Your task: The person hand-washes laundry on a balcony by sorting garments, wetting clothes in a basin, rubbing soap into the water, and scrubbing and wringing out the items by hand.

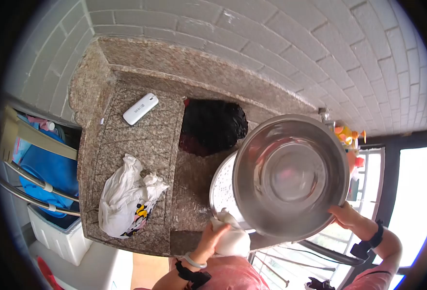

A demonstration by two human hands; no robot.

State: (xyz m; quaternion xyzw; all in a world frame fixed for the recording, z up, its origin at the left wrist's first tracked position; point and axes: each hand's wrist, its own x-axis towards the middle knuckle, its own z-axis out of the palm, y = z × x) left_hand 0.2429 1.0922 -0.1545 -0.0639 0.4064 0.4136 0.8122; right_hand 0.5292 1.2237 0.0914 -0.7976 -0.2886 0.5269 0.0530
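Note:
My right hand [345,215] grips the lower right rim of a large metal basin [291,174], which is tilted with its inside facing me. My left hand [209,241] is closed on a white cloth [232,240] at the lower edge of the counter. Behind the basin, partly hidden by it, is a perforated metal colander [223,188]. Black plastic [213,126] lies in the sink area above. On the granite counter to the left rests a white bag or cloth with a cartoon print [126,203].
A white device [141,109] lies on the granite counter [121,145]. A tap [323,114] and yellow bottles [346,135] stand behind the basin. At left are a blue tub [49,169], metal rails and a white foam box [61,237]. A tiled wall runs behind.

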